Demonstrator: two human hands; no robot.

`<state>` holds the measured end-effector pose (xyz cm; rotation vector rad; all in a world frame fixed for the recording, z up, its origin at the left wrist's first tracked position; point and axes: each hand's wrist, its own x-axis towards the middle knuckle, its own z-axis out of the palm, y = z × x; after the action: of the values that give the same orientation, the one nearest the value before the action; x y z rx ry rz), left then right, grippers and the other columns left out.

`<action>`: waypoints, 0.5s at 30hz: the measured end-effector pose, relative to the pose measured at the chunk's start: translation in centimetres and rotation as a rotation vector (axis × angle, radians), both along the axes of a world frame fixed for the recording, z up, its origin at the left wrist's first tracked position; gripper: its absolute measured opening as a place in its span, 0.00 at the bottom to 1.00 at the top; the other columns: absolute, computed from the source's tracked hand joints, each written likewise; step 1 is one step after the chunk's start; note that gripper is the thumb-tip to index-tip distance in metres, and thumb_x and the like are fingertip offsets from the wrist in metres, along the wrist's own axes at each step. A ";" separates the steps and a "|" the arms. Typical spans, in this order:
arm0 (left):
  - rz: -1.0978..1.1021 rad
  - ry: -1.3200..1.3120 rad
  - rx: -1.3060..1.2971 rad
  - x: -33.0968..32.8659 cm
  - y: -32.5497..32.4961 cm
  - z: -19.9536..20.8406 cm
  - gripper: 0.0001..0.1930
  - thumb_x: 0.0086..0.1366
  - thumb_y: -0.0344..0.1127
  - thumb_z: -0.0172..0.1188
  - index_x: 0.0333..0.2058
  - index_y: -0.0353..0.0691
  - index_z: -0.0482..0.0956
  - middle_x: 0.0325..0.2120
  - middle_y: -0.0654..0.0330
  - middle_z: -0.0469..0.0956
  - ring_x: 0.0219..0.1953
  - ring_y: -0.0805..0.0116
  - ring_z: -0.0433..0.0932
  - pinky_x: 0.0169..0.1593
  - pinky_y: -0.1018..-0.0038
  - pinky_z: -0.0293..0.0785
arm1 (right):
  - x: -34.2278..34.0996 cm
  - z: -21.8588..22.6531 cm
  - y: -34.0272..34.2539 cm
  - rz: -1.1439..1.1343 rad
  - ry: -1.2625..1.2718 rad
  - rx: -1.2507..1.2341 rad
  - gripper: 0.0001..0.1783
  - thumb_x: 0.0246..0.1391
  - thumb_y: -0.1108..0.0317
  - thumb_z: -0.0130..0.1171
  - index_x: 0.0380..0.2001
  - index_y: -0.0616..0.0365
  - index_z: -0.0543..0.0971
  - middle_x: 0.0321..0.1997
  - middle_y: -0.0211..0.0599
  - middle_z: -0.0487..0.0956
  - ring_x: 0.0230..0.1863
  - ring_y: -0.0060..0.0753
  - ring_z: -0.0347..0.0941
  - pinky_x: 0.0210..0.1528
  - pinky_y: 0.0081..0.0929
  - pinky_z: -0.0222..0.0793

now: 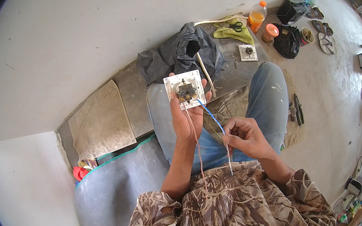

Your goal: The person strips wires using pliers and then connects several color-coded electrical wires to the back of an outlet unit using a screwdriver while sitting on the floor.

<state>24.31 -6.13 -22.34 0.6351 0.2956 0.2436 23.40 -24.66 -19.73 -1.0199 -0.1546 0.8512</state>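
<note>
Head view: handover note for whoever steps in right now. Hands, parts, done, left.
Left hand: holds the white switch plate up, back side facing the camera.
Right hand: pinches the blue wire that runs up to the plate's rear mechanism.
A thin pale wire hangs from the plate down to the lap.
Nearby on the floor: second switch plate, scissors on a green cloth, pliers by the right knee, black plastic bag.
Done: blue wire reaches the plate; whether it is fastened cannot be told.
Left: likely securing the wires.
</note>
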 end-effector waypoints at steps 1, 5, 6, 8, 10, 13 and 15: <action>-0.001 0.001 0.010 0.0 0.0 0.0 0.27 0.76 0.50 0.38 0.70 0.58 0.49 0.62 0.51 0.66 0.61 0.48 0.70 0.55 0.55 0.78 | 0.0 0.0 0.0 -0.002 -0.002 0.001 0.08 0.60 0.71 0.62 0.32 0.62 0.74 0.25 0.28 0.77 0.24 0.17 0.76 0.27 0.17 0.75; -0.006 0.010 -0.016 0.0 0.0 0.0 0.27 0.76 0.50 0.39 0.70 0.57 0.52 0.62 0.52 0.67 0.61 0.48 0.70 0.56 0.55 0.78 | -0.1 0.0 0.0 0.001 -0.007 -0.004 0.08 0.60 0.71 0.62 0.32 0.63 0.74 0.25 0.29 0.77 0.24 0.17 0.76 0.26 0.17 0.74; -0.011 0.007 -0.046 0.0 0.1 -0.1 0.26 0.76 0.50 0.39 0.70 0.56 0.52 0.62 0.52 0.67 0.62 0.49 0.70 0.56 0.55 0.78 | -0.1 0.0 0.0 0.005 -0.008 -0.006 0.08 0.60 0.71 0.62 0.32 0.63 0.74 0.25 0.29 0.77 0.24 0.17 0.76 0.26 0.17 0.74; -0.021 0.000 -0.097 -0.1 0.2 -0.2 0.26 0.76 0.50 0.40 0.69 0.56 0.54 0.62 0.53 0.68 0.62 0.49 0.69 0.56 0.55 0.77 | -0.2 -0.1 0.0 0.002 0.001 -0.014 0.08 0.60 0.71 0.62 0.32 0.63 0.74 0.24 0.29 0.77 0.24 0.17 0.76 0.26 0.18 0.74; -0.031 -0.007 -0.139 -0.1 0.3 -0.3 0.25 0.76 0.50 0.41 0.68 0.55 0.56 0.61 0.53 0.68 0.62 0.48 0.69 0.56 0.54 0.77 | -0.2 -0.1 0.1 -0.001 -0.004 -0.023 0.07 0.60 0.72 0.62 0.32 0.63 0.74 0.24 0.29 0.77 0.24 0.18 0.76 0.26 0.18 0.74; -0.044 -0.009 -0.191 -0.1 0.2 -0.4 0.25 0.75 0.50 0.42 0.67 0.54 0.58 0.61 0.53 0.69 0.63 0.48 0.69 0.56 0.53 0.77 | 0.0 -0.1 0.2 -0.009 -0.019 -0.029 0.08 0.60 0.72 0.62 0.32 0.63 0.74 0.24 0.29 0.76 0.24 0.19 0.76 0.26 0.18 0.74; -0.048 -0.008 -0.199 -0.2 0.2 -0.3 0.24 0.75 0.49 0.43 0.67 0.54 0.59 0.61 0.53 0.68 0.63 0.48 0.68 0.57 0.53 0.76 | 0.0 -0.1 0.3 -0.016 -0.016 -0.020 0.08 0.60 0.71 0.62 0.32 0.63 0.74 0.24 0.29 0.76 0.24 0.19 0.76 0.26 0.18 0.74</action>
<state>24.12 -5.97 -22.69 0.4444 0.2925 0.1678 23.38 -24.41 -19.82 -1.0451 -0.1515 0.8319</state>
